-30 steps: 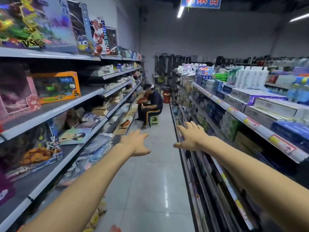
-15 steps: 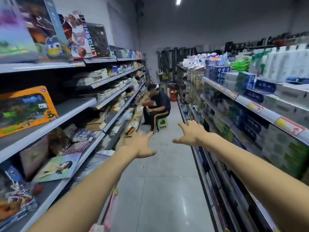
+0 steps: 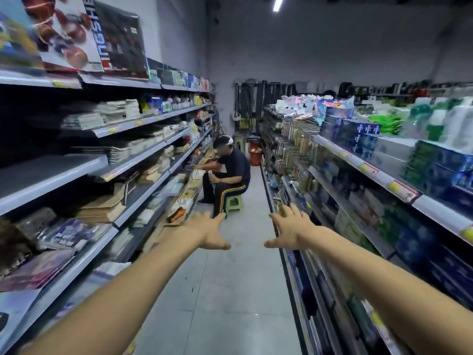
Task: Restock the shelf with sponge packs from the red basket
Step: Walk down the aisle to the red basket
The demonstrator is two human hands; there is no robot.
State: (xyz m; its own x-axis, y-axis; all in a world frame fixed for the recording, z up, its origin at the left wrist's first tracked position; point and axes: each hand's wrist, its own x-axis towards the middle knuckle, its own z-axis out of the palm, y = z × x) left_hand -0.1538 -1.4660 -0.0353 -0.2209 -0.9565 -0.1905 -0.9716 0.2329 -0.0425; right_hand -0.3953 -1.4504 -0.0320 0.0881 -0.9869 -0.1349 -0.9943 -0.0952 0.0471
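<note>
Both my arms stretch forward over a shop aisle. My left hand (image 3: pixel 207 233) is spread flat, palm down, holding nothing. My right hand (image 3: pixel 290 230) is also spread with straight fingers and is empty, close to the front edge of the right-hand shelves (image 3: pixel 363 167). A red container (image 3: pixel 255 155) stands on the floor at the far end of the aisle; I cannot tell whether it is the basket. No sponge packs are clearly recognisable in this blurred view.
Shelves (image 3: pixel 128 165) of books and boxed toys line the left side. Packaged goods fill the right shelves. A person (image 3: pixel 230 172) sits on a small green stool (image 3: pixel 234 203) in the aisle ahead, facing the left shelves. The grey tiled floor (image 3: pixel 225 290) runs between.
The view has swung and advanced along the aisle, so the seated person looks nearer. Both hands stay spread and empty, drifting slightly lower in the frame.
</note>
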